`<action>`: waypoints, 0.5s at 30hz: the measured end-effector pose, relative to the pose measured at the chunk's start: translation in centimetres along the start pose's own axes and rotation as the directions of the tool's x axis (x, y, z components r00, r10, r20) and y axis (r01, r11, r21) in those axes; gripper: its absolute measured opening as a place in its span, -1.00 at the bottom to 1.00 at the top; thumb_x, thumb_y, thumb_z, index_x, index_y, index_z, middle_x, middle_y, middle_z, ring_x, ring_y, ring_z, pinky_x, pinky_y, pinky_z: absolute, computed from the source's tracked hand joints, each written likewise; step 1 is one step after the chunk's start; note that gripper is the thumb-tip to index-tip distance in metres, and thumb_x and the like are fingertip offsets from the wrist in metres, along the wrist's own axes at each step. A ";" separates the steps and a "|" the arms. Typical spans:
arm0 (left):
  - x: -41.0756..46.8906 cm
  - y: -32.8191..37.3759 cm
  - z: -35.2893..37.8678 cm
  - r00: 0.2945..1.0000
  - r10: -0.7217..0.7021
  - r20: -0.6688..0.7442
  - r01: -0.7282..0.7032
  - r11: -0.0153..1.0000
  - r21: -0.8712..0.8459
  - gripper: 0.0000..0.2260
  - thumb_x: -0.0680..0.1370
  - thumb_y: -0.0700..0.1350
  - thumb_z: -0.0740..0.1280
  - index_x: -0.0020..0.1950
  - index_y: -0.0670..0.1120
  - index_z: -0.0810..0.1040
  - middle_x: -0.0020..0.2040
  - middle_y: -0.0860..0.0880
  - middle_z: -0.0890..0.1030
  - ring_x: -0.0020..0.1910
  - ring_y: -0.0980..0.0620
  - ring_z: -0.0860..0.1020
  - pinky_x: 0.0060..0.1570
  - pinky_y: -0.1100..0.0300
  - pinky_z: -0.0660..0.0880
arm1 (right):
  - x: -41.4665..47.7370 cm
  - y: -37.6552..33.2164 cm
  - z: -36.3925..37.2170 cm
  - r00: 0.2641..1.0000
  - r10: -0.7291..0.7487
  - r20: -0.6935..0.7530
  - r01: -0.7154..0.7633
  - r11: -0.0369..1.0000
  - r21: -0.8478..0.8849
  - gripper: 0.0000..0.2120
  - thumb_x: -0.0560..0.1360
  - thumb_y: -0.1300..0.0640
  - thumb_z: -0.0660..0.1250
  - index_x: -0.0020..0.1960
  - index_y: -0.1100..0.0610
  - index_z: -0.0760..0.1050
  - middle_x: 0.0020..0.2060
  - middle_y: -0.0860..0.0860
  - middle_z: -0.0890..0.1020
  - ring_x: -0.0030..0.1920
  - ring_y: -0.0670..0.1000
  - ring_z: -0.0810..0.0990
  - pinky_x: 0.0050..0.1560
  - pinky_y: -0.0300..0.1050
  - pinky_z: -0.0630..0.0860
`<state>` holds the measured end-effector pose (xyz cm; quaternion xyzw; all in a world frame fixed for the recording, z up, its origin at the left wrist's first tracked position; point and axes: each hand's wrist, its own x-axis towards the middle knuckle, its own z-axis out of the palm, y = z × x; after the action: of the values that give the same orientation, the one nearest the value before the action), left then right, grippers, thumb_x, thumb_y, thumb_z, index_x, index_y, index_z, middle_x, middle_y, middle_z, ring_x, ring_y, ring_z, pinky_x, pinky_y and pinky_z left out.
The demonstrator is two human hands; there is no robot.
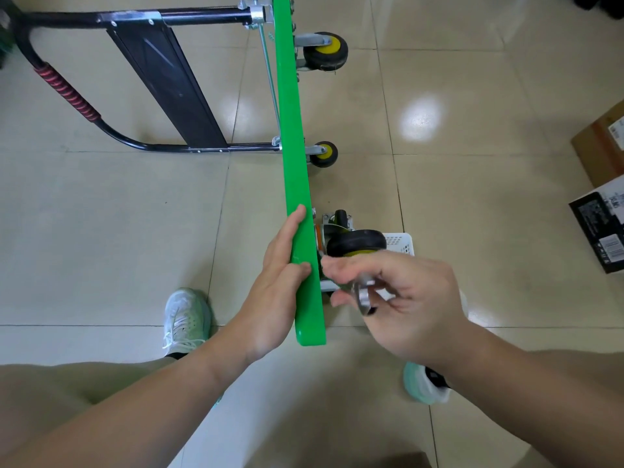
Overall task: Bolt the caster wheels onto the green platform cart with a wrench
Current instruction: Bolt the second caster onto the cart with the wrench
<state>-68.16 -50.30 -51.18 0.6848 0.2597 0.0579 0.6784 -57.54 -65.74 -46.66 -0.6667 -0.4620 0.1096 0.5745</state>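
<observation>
cart: green platform cart (pixel 297 184) stands on its long edge on the tile floor (pixel 135 231), deck running near to far thru mid frame. black handle (pixel 67 92) w/ red grip sticks out to the left at the far end.
left hand: left hand (pixel 280 282) lies flat vs the deck's left face at the near end, fingers straight, thumb over the top edge. it presses, doesn't wrap.
right hand: right hand (pixel 405 298) is just right of the deck at the near end, fingers curled round the wrench (pixel 363 295).
wrench: metal, only partly seen btwn the fingers. can't tell if it sits on a bolt.
near caster: near caster (pixel 356 243), black tyre w/ yellow hub, on the deck's right face, just beyond the right hand.
other casters: mid caster (pixel 324 153) & far caster (pixel 325 52) on the same face, farther along.
basket: white basket (pixel 401 243) on the floor right of the near caster, partly hidden.
boxes: black box (pixel 601 224) & cardboard box (pixel 604 143) at the right edge.
shoes: pale shoes (pixel 185 319) either side of the deck's near end.
</observation>
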 end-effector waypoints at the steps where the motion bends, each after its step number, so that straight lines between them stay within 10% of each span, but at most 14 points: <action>1: 0.0 -0.1 -0.1 1.000 0.002 -0.001 -0.002 1.000 0.002 -0.34 0.54 -0.09 0.16 0.49 0.55 0.19 0.61 0.12 0.30 0.58 0.01 0.29 0.56 -0.15 0.23 | -0.3 0.1 0.1 1.000 -0.019 0.019 0.019 1.000 -0.001 -0.59 0.39 0.57 0.43 0.04 0.13 0.60 0.06 -0.01 0.68 -0.05 -0.07 0.73 -0.13 -0.12 0.69; 7: -0.1 0.0 0.1 1.000 0.010 -0.006 -0.010 1.000 -0.010 -0.35 0.47 0.00 0.16 0.49 0.55 0.21 0.61 0.16 0.29 0.59 0.05 0.28 0.56 -0.13 0.23 | 1.1 0.1 0.4 0.994 0.073 -0.080 -0.074 0.997 -0.001 -0.65 0.37 0.58 0.45 -0.01 0.19 0.61 -0.02 -0.02 0.68 -0.08 -0.24 0.70 -0.01 -0.38 0.58; 12: 0.1 -0.2 0.3 1.000 0.022 -0.022 -0.022 1.000 -0.021 -0.34 0.44 0.02 0.18 0.49 0.53 0.22 0.60 0.23 0.28 0.59 0.04 0.28 0.54 -0.17 0.26 | 4.0 0.4 0.3 0.973 0.228 -0.017 -0.223 0.962 0.157 -0.74 0.40 0.34 0.48 -0.03 0.04 0.60 -0.15 -0.06 0.71 -0.09 -0.06 0.70 0.10 -0.01 0.63; 15: 0.2 -0.3 0.4 0.999 0.030 -0.035 -0.030 1.000 -0.005 -0.32 0.45 -0.02 0.16 0.53 0.48 0.20 0.61 0.23 0.25 0.60 0.08 0.25 0.55 -0.17 0.24 | 6.0 0.4 0.6 0.943 0.333 0.019 -0.328 0.913 0.241 -0.67 0.42 0.43 0.46 -0.05 0.01 0.58 -0.23 -0.14 0.70 -0.13 -0.13 0.69 0.03 -0.18 0.62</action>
<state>-67.95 -50.56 -51.55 0.6856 0.2608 0.0807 0.6749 -54.51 -60.84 -44.88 -0.6615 -0.3195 0.2529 0.6295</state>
